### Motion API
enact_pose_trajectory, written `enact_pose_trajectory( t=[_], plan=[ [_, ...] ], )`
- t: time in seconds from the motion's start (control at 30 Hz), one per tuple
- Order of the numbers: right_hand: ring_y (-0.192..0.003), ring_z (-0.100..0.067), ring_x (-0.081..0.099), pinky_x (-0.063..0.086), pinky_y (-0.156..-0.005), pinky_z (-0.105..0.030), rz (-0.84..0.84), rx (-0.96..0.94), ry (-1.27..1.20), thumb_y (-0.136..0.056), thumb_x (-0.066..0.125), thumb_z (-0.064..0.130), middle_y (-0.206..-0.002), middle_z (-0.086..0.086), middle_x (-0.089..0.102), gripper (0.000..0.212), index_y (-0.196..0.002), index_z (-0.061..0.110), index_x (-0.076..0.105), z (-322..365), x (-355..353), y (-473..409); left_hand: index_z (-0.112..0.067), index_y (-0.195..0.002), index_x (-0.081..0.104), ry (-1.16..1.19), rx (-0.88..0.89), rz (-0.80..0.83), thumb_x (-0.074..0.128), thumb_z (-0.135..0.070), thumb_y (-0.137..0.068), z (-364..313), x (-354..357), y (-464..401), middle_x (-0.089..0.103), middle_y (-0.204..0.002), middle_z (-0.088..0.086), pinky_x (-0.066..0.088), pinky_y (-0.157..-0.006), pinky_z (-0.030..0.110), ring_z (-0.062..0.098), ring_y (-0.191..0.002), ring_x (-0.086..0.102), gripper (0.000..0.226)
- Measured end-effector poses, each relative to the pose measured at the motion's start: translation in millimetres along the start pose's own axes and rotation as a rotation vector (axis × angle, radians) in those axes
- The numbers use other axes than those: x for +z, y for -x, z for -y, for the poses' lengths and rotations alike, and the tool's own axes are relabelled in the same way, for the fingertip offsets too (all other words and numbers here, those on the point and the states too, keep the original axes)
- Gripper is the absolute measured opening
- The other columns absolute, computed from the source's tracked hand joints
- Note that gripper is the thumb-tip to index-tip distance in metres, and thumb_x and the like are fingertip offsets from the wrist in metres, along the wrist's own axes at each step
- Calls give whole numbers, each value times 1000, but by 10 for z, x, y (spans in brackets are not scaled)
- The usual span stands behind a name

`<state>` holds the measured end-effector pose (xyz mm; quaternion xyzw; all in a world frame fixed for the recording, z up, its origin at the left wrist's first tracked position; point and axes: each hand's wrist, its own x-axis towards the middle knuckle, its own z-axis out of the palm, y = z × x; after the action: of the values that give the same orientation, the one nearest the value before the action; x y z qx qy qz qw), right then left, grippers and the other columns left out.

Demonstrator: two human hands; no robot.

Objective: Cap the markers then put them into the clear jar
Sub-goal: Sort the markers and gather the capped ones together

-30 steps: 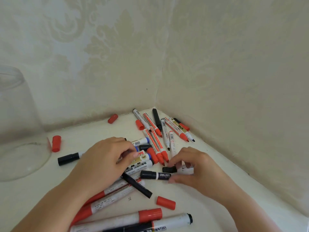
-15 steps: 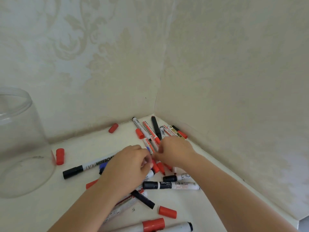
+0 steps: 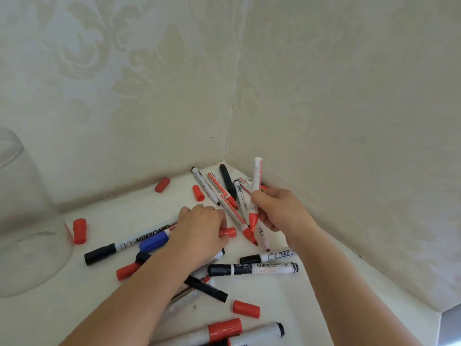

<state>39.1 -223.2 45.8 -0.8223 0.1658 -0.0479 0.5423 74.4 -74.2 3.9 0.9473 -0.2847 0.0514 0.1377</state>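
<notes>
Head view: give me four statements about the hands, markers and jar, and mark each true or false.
1. The right hand grips a red marker lifted off the table, tip down. True.
2. The left hand is empty. False: it pinches a small red cap.
3. The clear jar stands at the left edge. True.
4. The held marker is already capped. False: its red tip is bare.

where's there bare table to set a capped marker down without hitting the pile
Bare table lies between the jar, the back wall and the black-capped marker. Another patch is near right. Crowded: the corner and around both hands.
</notes>
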Motion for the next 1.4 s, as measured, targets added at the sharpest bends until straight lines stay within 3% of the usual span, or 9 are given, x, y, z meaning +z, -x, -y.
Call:
enact_pose_trajectory(
  t=[0.17,0.3,0.43,0.6,0.7,0.97,1.17,1.3,1.4],
  plan=[
    [-43,-12,37,33,-43,-20,-146,-85,-372,-84,50,8,-45,4,46,19,-67,14,49,-150,71,242,-26,-94,52,367,57,-58,63,-28,-83,88,-151,134,59,-91,-12,42,-81,21,7,-89,55,15],
    [-48,-15,33,32,-52,-29,-113,-74,-653,-86,50,12,-48,0,42,31,-56,20,54,-259,212,400,-33,-91,55,470,82,-192,70,-25,-77,134,-220,334,57,-87,-19,37,-73,6,0,-87,53,22],
    [-44,-11,30,29,-64,-36,-44,-157,-695,-76,48,18,-46,2,37,16,-60,20,52,-250,246,438,-46,-81,46,490,76,-291,72,-24,-73,145,-237,503,56,-84,-24,36,-79,1,-4,-97,50,36],
    [-47,-11,29,28,-45,-19,-6,-195,-614,-72,49,16,-51,1,36,16,-57,22,52,-236,279,453,-41,-85,49,450,109,-317,73,-24,-72,160,-230,577,55,-85,-25,35,-86,3,-5,-98,49,31],
    [-48,-12,31,28,-43,-17,33,-202,-605,-72,51,15,-52,-1,38,15,-60,21,57,-236,288,458,-39,-86,52,443,128,-295,71,-27,-73,162,-215,601,55,-85,-25,42,-74,9,-2,-94,51,27],
    [-42,-18,42,37,-43,-23,306,-229,-651,-77,49,28,-49,-10,52,27,-69,7,65,-228,272,526,-33,-100,51,268,251,-255,35,-48,-88,128,-229,644,41,-79,-26,38,-65,11,-4,-74,41,25],
    [-39,-17,22,14,-50,-35,196,-148,-707,-69,46,26,-36,-4,29,26,-53,6,50,-171,328,593,-34,-77,41,172,275,-191,13,-50,-95,52,-283,729,37,-54,-17,36,-37,18,1,-45,42,38],
    [-38,-15,21,13,-49,-35,196,-151,-780,-65,47,25,-38,-5,29,24,-50,6,46,-156,374,645,-39,-68,31,353,285,-107,-7,-72,-76,35,-262,783,39,-54,-15,32,-47,15,6,-58,49,51],
    [-38,-14,23,15,-49,-33,203,-135,-736,-71,45,26,-40,-5,30,27,-53,7,49,-161,390,618,-41,-74,35,392,252,-160,-4,-74,-74,67,-225,752,46,-62,-15,37,-54,17,6,-80,50,51]
  ],
)
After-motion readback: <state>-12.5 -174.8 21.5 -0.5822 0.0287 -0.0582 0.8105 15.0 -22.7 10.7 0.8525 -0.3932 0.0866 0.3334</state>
